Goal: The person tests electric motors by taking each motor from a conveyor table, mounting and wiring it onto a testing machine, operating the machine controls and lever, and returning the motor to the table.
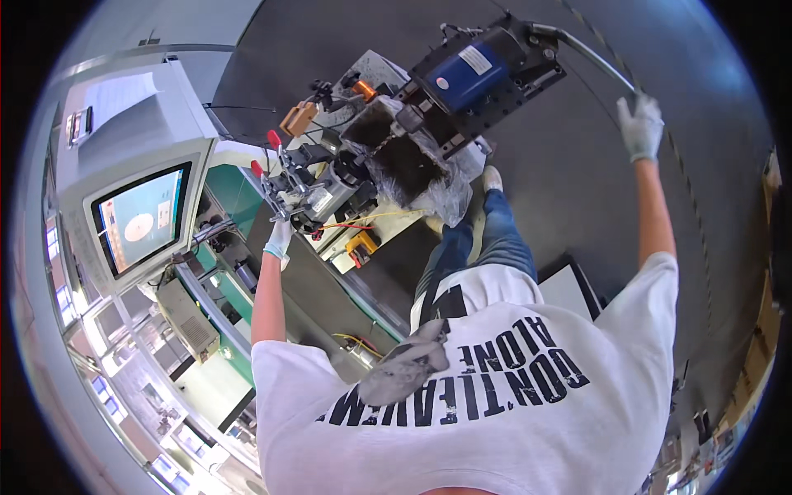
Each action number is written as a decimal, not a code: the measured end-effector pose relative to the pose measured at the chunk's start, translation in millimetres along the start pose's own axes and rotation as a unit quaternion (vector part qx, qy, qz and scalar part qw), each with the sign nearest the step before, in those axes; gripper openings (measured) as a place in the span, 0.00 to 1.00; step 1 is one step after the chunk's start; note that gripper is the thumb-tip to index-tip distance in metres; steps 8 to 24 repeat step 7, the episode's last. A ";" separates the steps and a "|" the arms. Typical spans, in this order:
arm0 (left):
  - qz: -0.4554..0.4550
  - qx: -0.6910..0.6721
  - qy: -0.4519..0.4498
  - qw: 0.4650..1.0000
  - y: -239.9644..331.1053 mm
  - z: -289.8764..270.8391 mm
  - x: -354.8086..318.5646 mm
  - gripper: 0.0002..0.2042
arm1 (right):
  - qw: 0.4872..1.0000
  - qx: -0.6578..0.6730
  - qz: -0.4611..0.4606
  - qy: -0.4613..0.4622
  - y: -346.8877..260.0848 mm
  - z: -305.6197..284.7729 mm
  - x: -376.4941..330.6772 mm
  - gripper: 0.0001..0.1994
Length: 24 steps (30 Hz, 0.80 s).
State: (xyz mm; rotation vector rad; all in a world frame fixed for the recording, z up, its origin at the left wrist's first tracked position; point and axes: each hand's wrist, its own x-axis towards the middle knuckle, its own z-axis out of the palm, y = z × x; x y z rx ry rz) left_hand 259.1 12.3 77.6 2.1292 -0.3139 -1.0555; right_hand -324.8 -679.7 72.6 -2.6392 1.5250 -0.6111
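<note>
My right hand (641, 129), in a pale work glove, is stretched far out to the right. Its fingers close round the end of a long, bent metal lever (592, 56), which runs to a machine head with a blue motor (469, 76). On the other side, my gloved left hand (280, 239) reaches up to the underside of a metal fixture (326, 196) and seems to touch it; its fingertips are hidden there. Two toggle clamps with red grips (274, 140) stand on this fixture. Between the hands sits a plastic-lined box (406, 161) with dark material inside.
A grey cabinet with a lit screen (142, 218) stands at the left. An orange-yellow clamp-like tool (360, 246) lies below the fixture, near red and yellow cables. A brown block (298, 120) and an orange cylinder (364, 89) sit behind the fixture. A striped cord (689, 194) hangs at the right.
</note>
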 end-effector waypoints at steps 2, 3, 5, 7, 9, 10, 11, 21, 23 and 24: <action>-0.047 -0.096 0.008 0.994 14.3 6.9 -15.7 0.17 | 0.995 -0.095 -0.014 0.032 32.9 6.1 14.1 0.22; -0.085 -0.196 0.017 0.977 21.1 9.0 -22.0 0.17 | 0.991 -0.096 0.034 -0.089 48.7 13.6 14.8 0.25; -0.115 -0.160 0.025 0.980 50.6 31.5 -25.8 0.17 | 0.966 -0.108 0.094 -0.216 93.8 22.2 15.2 0.29; -0.025 -0.204 0.060 0.977 57.9 30.2 -38.5 0.18 | 0.895 0.011 0.178 -0.408 125.3 48.0 36.8 0.32; -0.025 -0.204 0.060 0.977 57.9 30.2 -38.5 0.18 | 0.895 0.011 0.178 -0.408 125.3 48.0 36.8 0.32; -0.025 -0.204 0.060 0.977 57.9 30.2 -38.5 0.18 | 0.895 0.011 0.178 -0.408 125.3 48.0 36.8 0.32; -0.025 -0.204 0.060 0.977 57.9 30.2 -38.5 0.18 | 0.895 0.011 0.178 -0.408 125.3 48.0 36.8 0.32; -0.025 -0.204 0.060 0.977 57.9 30.2 -38.5 0.18 | 0.895 0.011 0.178 -0.408 125.3 48.0 36.8 0.32; -0.025 -0.204 0.060 0.977 57.9 30.2 -38.5 0.18 | 0.895 0.011 0.178 -0.408 125.3 48.0 36.8 0.32; -0.025 -0.204 0.060 0.977 57.9 30.2 -38.5 0.18 | 0.895 0.011 0.178 -0.408 125.3 48.0 36.8 0.32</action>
